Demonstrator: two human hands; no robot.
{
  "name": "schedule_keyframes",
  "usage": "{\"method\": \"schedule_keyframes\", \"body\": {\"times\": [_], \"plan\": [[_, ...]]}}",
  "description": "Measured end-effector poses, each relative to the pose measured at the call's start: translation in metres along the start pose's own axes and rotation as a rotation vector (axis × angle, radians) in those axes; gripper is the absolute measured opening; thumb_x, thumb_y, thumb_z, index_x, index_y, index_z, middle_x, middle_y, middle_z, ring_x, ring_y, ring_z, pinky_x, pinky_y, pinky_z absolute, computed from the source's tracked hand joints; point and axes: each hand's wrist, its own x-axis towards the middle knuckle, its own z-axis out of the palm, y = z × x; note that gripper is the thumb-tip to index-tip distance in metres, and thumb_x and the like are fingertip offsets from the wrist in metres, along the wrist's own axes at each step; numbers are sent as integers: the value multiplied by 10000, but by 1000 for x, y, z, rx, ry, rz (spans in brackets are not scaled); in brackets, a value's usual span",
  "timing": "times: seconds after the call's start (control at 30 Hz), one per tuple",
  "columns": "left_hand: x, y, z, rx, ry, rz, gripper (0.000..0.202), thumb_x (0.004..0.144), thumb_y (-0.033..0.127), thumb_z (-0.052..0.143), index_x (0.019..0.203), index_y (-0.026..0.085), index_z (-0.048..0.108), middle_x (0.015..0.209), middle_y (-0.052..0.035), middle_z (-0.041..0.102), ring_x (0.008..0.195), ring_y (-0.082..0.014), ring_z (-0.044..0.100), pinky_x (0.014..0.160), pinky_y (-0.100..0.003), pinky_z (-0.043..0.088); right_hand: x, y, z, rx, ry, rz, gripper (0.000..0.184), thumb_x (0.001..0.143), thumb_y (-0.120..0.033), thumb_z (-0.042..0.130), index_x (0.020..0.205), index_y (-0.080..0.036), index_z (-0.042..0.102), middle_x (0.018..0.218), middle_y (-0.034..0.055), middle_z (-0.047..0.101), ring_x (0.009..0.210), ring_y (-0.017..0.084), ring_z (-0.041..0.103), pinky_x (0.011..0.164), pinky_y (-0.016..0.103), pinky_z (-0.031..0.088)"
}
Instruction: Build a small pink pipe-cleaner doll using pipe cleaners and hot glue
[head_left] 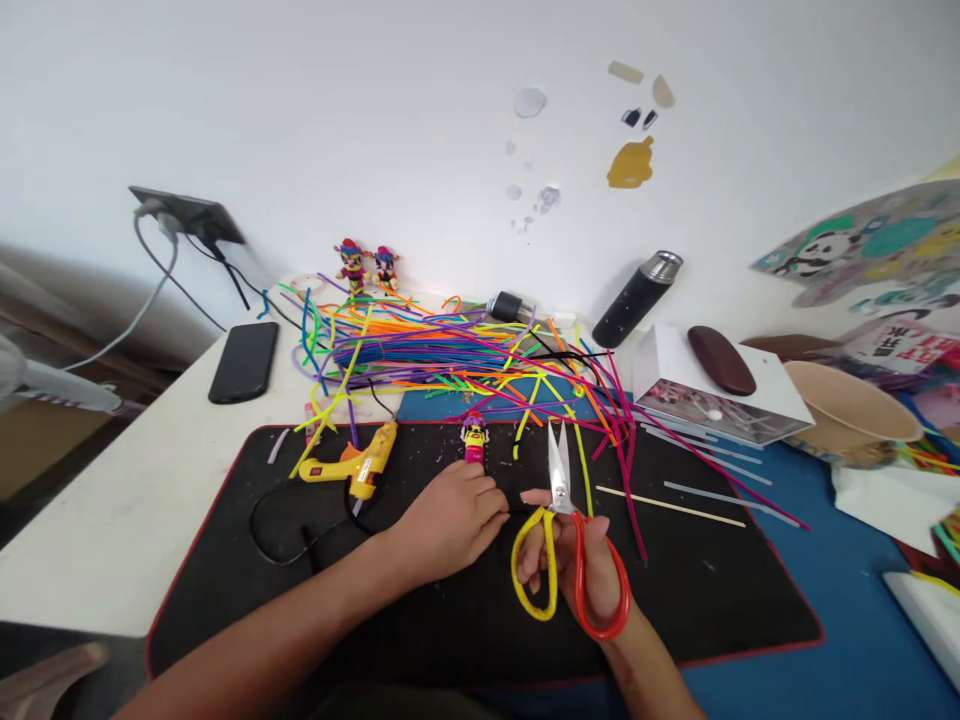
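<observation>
My left hand [454,512] is closed over the mat around a small pipe-cleaner figure [474,450]. Its yellow and purple head and pink body stick out above my fingers; the lower part is hidden. A short dark strand runs from my left fingertips toward the right, hard to make out against the mat. In my right hand [592,565] is a pair of scissors [559,480], one handle loop red, the other yellow. My fingers go through the loops, and the blades point away from me, slightly parted.
A yellow hot glue gun [364,465] lies on the black mat [420,630] at left. Colourful pipe cleaners [420,345] spread behind. Further around are a phone [244,362], two finished figures [351,265], a black flask [637,300], a white box [675,375] and clear glue sticks [731,503].
</observation>
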Motion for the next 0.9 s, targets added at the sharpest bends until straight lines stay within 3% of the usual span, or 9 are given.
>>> {"method": "schedule_keyframes", "body": {"times": [0.1,0.2,0.27,0.33,0.53,0.73,0.9], "plan": [[-2,-3,-3,-10,0,-1,196,1050,230,587,912,172,714,867,-50,743,868,-236,641,801,-389,428,1,-7,4,-27,-44,26,908,818,-946,530,1310,-201,695,706,85,751,601,237,690,545,307,512],[-7,-5,-4,-31,-11,-15,162,1036,217,606,920,173,710,890,-47,751,895,-238,657,799,-385,420,4,-19,11,-31,-87,37,974,785,-982,506,1341,-204,690,877,134,794,727,268,721,673,374,554],[-10,-7,-5,-41,-13,-22,143,1024,209,624,904,177,697,889,-46,752,897,-235,661,788,-378,414,6,-26,14,-35,-88,52,974,787,-983,508,1352,-210,685,987,157,797,864,304,741,799,429,557],[-12,-7,-6,-47,-1,-30,148,1022,209,627,888,181,683,885,-47,752,888,-231,661,779,-374,410,8,-30,16,-48,-68,90,922,821,-956,519,1335,-209,690,993,152,793,872,306,746,831,443,547],[-18,-12,-6,-68,38,-53,148,1043,224,601,936,192,699,889,-39,756,879,-233,657,810,-386,425,10,-35,10,-113,97,156,680,920,-800,612,1200,-190,718,762,54,731,597,202,688,624,327,501],[-23,-22,-8,-91,57,-94,148,1045,219,588,966,193,711,877,-50,753,858,-250,652,806,-388,445,11,-46,12,-173,181,162,668,921,-769,636,1196,-165,709,725,32,714,553,183,680,567,291,460],[-21,-24,-13,-119,73,-177,118,1040,221,585,1014,194,697,884,-68,728,851,-253,672,805,-369,489,15,-40,12,-229,218,149,640,917,-727,679,1211,-159,682,691,-3,682,547,164,666,574,277,480]]}}
